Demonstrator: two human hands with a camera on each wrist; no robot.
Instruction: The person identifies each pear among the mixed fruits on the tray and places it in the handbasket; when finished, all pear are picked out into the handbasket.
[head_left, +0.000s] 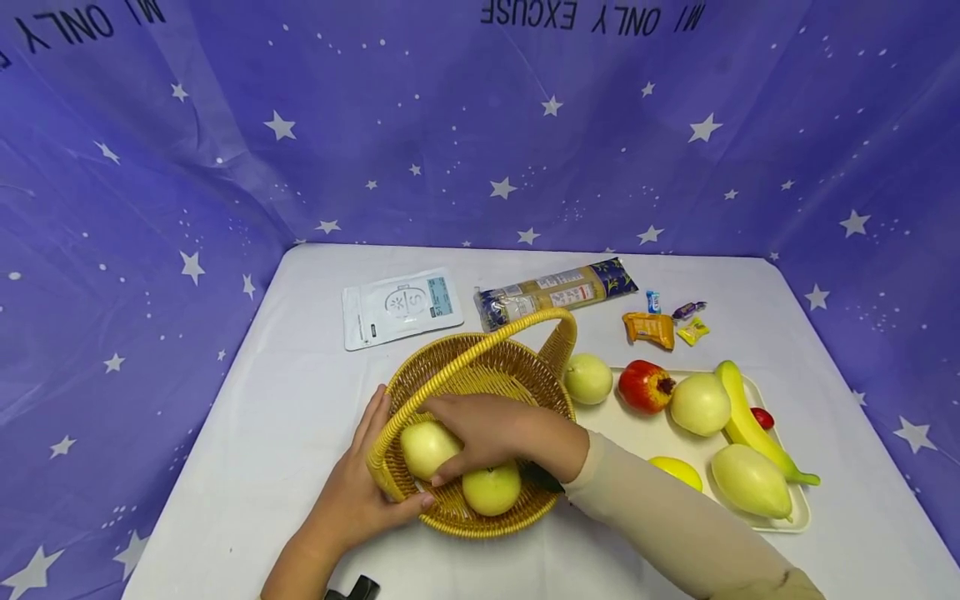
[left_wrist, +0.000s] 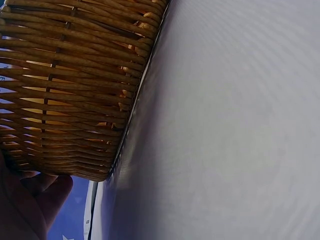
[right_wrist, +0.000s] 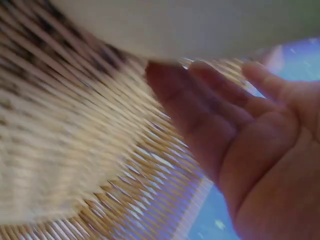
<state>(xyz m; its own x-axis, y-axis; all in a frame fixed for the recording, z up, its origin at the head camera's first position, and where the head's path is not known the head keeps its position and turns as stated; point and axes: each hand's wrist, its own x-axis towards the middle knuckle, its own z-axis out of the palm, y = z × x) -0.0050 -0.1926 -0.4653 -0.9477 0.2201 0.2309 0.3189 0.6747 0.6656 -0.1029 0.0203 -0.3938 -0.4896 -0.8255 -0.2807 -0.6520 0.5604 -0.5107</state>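
Note:
A wicker basket (head_left: 517,517) with an arched handle stands on the white table. My left hand (head_left: 356,492) grips its near left side, fingers along the outer wall and thumb at the rim; the left wrist view shows fingertips (left_wrist: 59,192) against the weave. Inside the basket, my right hand (head_left: 480,425) holds a pale green apple (head_left: 426,448), thumb on its near side and fingers beyond it, partly hidden. Another pale green apple (head_left: 491,490) lies just under my right wrist. In the right wrist view a blurred pale fruit (right_wrist: 190,30) covers the fingertips.
Right of the basket, a cream tray (head_left: 618,433) carries a pomegranate (head_left: 643,387), a banana (head_left: 750,425), a mango-like fruit (head_left: 750,482) and more fruit. Farther back lie a white pouch (head_left: 401,307), a pack of noodles (head_left: 555,293) and several wrapped sweets (head_left: 649,329).

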